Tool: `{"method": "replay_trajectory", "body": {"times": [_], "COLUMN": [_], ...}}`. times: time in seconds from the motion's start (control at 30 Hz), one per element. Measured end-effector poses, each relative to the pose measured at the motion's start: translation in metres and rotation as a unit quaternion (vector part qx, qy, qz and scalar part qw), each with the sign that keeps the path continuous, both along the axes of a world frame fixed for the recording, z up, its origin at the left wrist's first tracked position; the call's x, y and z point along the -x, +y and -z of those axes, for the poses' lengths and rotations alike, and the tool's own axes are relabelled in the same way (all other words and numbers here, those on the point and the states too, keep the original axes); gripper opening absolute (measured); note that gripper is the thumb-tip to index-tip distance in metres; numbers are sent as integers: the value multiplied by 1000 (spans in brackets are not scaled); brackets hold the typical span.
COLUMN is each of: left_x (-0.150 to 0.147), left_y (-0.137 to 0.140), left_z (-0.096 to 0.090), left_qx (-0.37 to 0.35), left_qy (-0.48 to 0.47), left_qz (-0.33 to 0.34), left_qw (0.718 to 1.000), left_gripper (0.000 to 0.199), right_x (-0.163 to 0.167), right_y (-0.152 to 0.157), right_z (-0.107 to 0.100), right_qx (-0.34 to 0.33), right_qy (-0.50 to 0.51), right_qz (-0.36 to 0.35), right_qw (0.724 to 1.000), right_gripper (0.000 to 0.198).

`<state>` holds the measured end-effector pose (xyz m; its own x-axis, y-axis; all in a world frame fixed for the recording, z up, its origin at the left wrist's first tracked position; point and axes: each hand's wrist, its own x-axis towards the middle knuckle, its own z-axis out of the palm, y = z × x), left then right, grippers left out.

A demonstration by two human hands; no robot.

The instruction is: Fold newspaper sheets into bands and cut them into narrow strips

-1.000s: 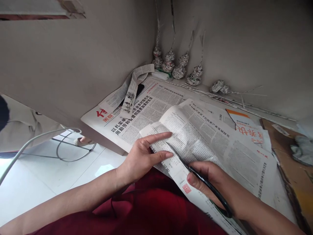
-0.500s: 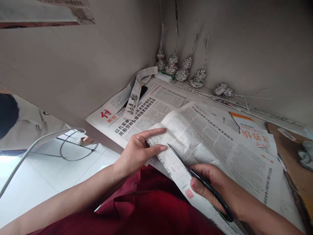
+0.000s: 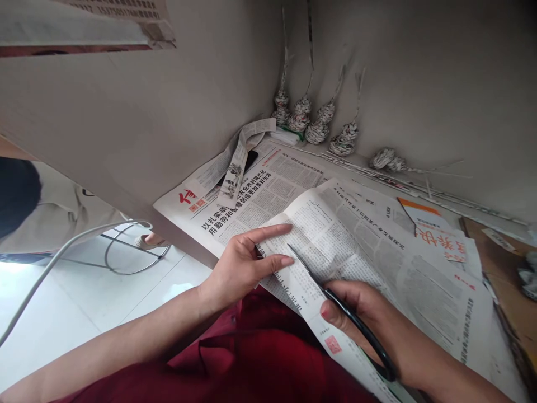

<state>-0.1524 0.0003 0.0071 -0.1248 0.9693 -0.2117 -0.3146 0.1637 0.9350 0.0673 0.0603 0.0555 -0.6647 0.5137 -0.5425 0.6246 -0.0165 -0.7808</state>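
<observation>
While the left hand (image 3: 241,268) pinches the near edge of a folded newspaper sheet (image 3: 356,252) between thumb and forefinger, the right hand (image 3: 361,319) closes its grip around the black handles of a pair of scissors (image 3: 335,305). Both blades lie almost together, running along the sheet toward the left hand, with the tip just beside its fingers. This sheet hangs partly off the front of a pale desk (image 3: 184,238) and over a dark red garment (image 3: 260,358) on the person's lap. Beyond the sheet, a second newspaper (image 3: 247,196) with red and black headlines lies flat on the desk. Farther back from it, where two plain grey walls (image 3: 419,84) meet, small woven paper bundles (image 3: 314,126) with long strands lean upright. Loose newspaper strips (image 3: 235,162) curl against the left wall beside them. Left of the desk, white floor tiles (image 3: 75,296) carry a metal chair base (image 3: 130,252), and a grey cable (image 3: 54,263) crosses in front.
</observation>
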Motion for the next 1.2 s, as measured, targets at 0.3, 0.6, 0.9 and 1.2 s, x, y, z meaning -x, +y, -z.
{"method": "replay_trajectory", "body": {"times": [0.3, 0.6, 0.9, 1.2], "left_x": [-4, -4, -4, -4], "left_y": [-3, -4, -4, -4], "left_z": [-7, -7, -5, -5], "left_qx": [-9, -11, -14, -11], "left_qy": [-7, -18, -40, -33], "left_qz": [3, 1, 10, 12], "left_qw": [1000, 1000, 999, 999], "left_gripper": [64, 64, 64, 63], "right_x": [2, 3, 3, 0], "right_y": [4, 6, 5, 8], "right_z": [3, 6, 7, 9], "right_qx": [37, 1, -24, -45], "right_qy": [8, 19, -12, -16], "right_qz": [-8, -24, -23, -35], "right_qw": [999, 1000, 999, 998], "right_gripper": [44, 37, 46, 44]}}
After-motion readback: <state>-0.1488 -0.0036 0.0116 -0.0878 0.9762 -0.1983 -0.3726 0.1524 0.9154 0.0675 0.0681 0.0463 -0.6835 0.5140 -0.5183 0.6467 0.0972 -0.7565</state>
